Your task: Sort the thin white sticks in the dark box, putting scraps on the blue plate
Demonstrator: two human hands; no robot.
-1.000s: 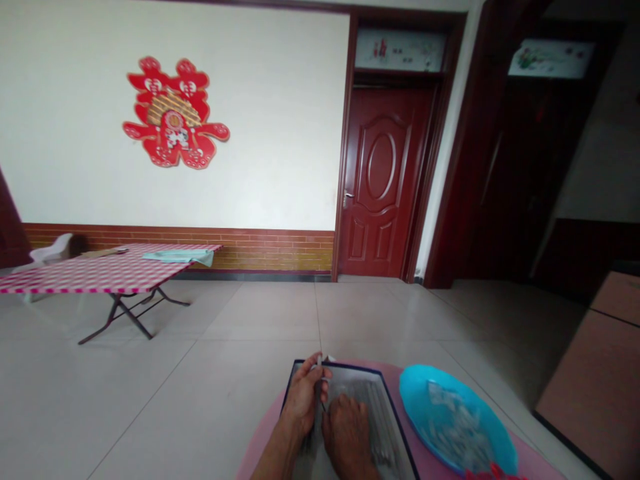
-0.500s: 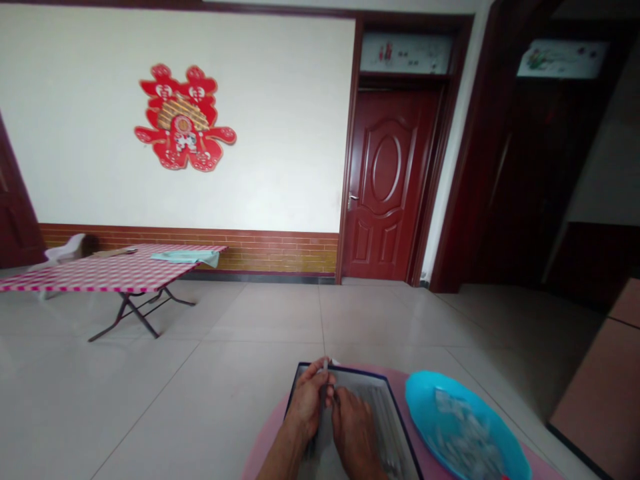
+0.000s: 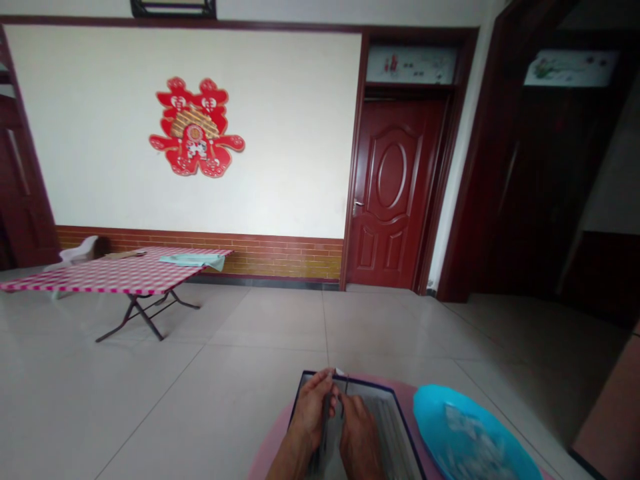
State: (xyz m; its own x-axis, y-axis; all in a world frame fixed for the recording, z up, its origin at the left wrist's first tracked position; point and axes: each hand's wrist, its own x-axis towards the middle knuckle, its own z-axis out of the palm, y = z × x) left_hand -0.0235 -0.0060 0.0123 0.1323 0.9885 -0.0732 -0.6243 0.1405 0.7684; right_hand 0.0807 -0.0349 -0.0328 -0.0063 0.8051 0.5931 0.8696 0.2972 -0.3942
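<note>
Both my hands are over a shallow dark-rimmed tray [image 3: 409,427]. My left hand [image 3: 311,410] is closed, thumb against fingers, around a thin grey stick-like piece [image 3: 326,417]. My right hand [image 3: 361,437] is closed just to its right, pinching a slim dark rod [image 3: 347,385] that points up past its fingertips. A small white bit [image 3: 339,371] shows by the left fingertips; what it belongs to is unclear. Long thin grey rods [image 3: 389,427] lie along the tray's right side. The blue basin [image 3: 424,417] beside the tray holds clear, plastic-looking small pieces [image 3: 475,440], blurred.
The tray and basin rest on a pink round tabletop [image 3: 273,437]. Across the tiled floor [image 3: 250,373] stands a low folding table with a checked cover [image 3: 115,273], a white chair [image 3: 80,250] behind it. A pinkish cabinet-like block [image 3: 613,413] is at the right edge.
My right hand has drawn slightly away from the left, and the slim dark rod now shows between them. The whole view has tilted up a little.
</note>
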